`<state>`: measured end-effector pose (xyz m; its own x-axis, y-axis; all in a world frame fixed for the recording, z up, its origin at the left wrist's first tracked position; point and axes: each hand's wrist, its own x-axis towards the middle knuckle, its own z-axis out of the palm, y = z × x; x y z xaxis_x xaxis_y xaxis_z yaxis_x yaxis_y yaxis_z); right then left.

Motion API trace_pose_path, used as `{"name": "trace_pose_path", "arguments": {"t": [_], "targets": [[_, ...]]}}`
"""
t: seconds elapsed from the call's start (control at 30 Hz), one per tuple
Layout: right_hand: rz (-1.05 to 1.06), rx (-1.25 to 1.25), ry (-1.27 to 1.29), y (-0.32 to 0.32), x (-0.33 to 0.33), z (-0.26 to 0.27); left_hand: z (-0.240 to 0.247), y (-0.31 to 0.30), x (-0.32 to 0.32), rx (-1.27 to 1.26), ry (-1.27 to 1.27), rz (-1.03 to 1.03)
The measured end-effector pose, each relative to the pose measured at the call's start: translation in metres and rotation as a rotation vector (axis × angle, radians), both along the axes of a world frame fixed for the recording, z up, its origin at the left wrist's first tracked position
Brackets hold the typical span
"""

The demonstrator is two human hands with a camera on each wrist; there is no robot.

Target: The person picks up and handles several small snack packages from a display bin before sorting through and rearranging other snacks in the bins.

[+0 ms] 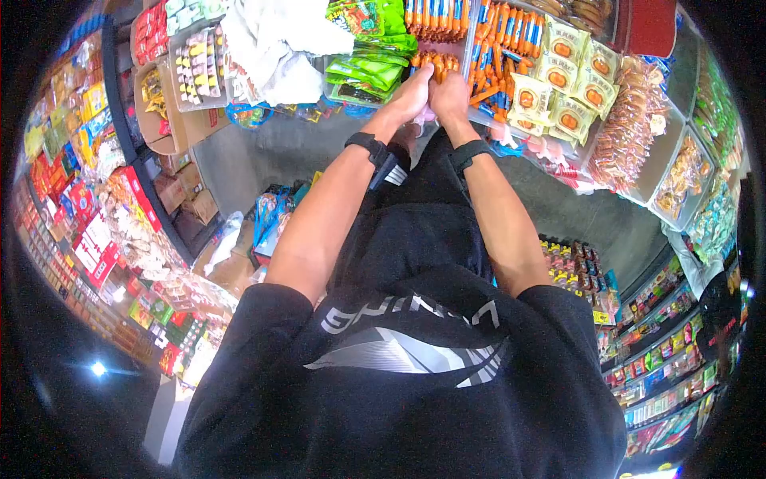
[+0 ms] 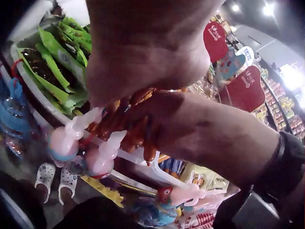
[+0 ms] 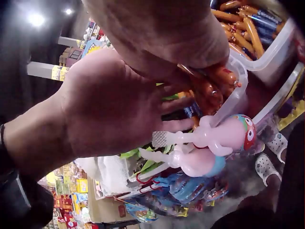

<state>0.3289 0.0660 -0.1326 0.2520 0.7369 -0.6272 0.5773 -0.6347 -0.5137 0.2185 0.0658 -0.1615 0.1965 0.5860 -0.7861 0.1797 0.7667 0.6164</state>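
Both hands are together at a clear plastic bin of wrapped sausages. In the right wrist view, my right hand grips a few brown sausages, whose ends stick out below it. My left hand is beside it, palm showing, with fairly straight fingers reaching in at the sausages. From the head, the left hand and right hand nearly meet at the bin's near end. More orange-wrapped sausages lie in rows beyond. In the left wrist view, the hands partly hide the sausages.
Green snack packets adjoin the bin on the left. Loose sausages and pale packets fill bins on the right. Pink figure-topped toys hang at the front edge. A white cloth lies farther left.
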Motion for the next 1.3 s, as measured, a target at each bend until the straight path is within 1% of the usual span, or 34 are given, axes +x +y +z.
{"name": "trace_pose_path", "arguments": {"t": [0.03,0.1,0.13,0.17,0.23,0.27,0.3,0.33,0.37,0.4,0.47,0.5,0.57,0.63,0.67,0.7,0.77,0.8,0.87,0.9,0.97,1.0,1.03,1.1,1.13,1.17,1.2,1.23,1.27,1.3], "targets": [[0.001,0.004,-0.003,-0.002,0.0,-0.001,0.013,0.002,0.003,0.001,-0.005,-0.008],[-0.003,0.011,-0.012,-0.007,-0.001,-0.003,0.033,0.002,0.006,0.18,0.128,-0.273],[-0.04,0.028,0.002,-0.009,-0.001,-0.004,0.04,0.002,0.004,0.235,0.145,-0.359],[-0.078,0.045,0.014,-0.011,-0.001,-0.006,0.045,0.006,0.004,0.239,0.136,-0.365],[-0.07,0.055,-0.023,-0.014,0.0,-0.006,0.046,0.008,0.002,0.27,0.208,-0.529],[-0.073,0.085,-0.052,-0.017,0.001,-0.006,0.046,0.007,-0.001,0.328,0.22,-0.576],[-0.072,0.11,-0.081,-0.021,0.0,-0.001,0.043,0.004,-0.004,0.322,0.204,-0.572],[-0.066,0.099,-0.095,-0.027,-0.001,0.006,0.04,0.001,-0.007,0.385,0.21,-0.62],[-0.097,0.149,-0.07,-0.03,-0.001,0.013,0.038,0.0,-0.01,0.455,0.221,-0.662],[-0.121,0.205,-0.039,-0.027,-0.002,0.019,0.035,-0.004,-0.012,0.491,0.247,-0.673],[-0.123,0.238,-0.074,-0.03,0.0,0.013,0.018,-0.012,-0.014,0.514,0.241,-0.634],[-0.122,0.242,-0.095,-0.031,0.0,0.014,0.017,-0.014,-0.015,0.527,0.238,-0.624],[-0.071,0.248,-0.124,-0.029,0.004,0.01,0.034,-0.012,-0.017,0.477,0.234,-0.589],[-0.034,0.246,-0.211,-0.026,0.004,0.005,0.03,-0.011,-0.019,0.468,0.201,-0.609],[-0.031,0.238,-0.22,-0.025,0.004,0.002,0.029,-0.013,-0.02,0.522,0.193,-0.581],[-0.017,0.25,-0.209,-0.023,0.005,0.001,0.022,-0.015,-0.019,0.516,0.181,-0.579],[-0.001,0.254,-0.202,-0.022,0.003,0.001,0.008,-0.017,-0.018,0.713,0.257,-0.568],[-0.008,0.221,-0.196,-0.021,0.002,0.004,0.01,-0.015,-0.02,0.71,0.251,-0.565],[0.005,0.183,-0.209,-0.017,-0.001,0.008,0.016,-0.015,-0.027,0.792,0.213,-0.801],[0.004,0.181,-0.214,-0.016,-0.003,0.01,0.021,-0.018,-0.03,0.792,0.207,-0.801],[0.01,0.193,-0.186,-0.012,-0.005,0.013,0.033,-0.027,-0.034,0.701,0.15,-0.464],[0.001,0.194,-0.192,-0.01,-0.005,0.01,0.035,-0.028,-0.037,0.629,0.147,-0.535],[0.006,0.215,-0.174,-0.007,-0.004,0.008,0.036,-0.03,-0.038,0.632,0.141,-0.543],[0.007,0.236,-0.158,0.0,-0.005,0.004,0.04,-0.032,-0.042,0.957,0.197,-0.504],[0.007,0.165,-0.184,0.006,-0.005,0.003,0.04,-0.031,-0.044,0.974,0.228,-0.633],[0.008,0.091,-0.21,0.011,-0.005,0.002,0.04,-0.027,-0.045,0.976,0.226,-0.633],[0.008,0.091,-0.213,0.014,-0.007,0.0,0.037,-0.024,-0.044,1.001,0.279,-0.732],[0.027,0.141,-0.251,0.017,-0.009,-0.002,0.036,-0.023,-0.043,1.024,0.33,-0.832],[0.046,0.191,-0.291,0.018,-0.01,-0.004,0.036,-0.023,-0.041,1.023,0.322,-0.831],[0.046,0.188,-0.296,0.02,-0.012,-0.004,0.035,-0.023,-0.039,1.005,0.344,-0.837]]}}
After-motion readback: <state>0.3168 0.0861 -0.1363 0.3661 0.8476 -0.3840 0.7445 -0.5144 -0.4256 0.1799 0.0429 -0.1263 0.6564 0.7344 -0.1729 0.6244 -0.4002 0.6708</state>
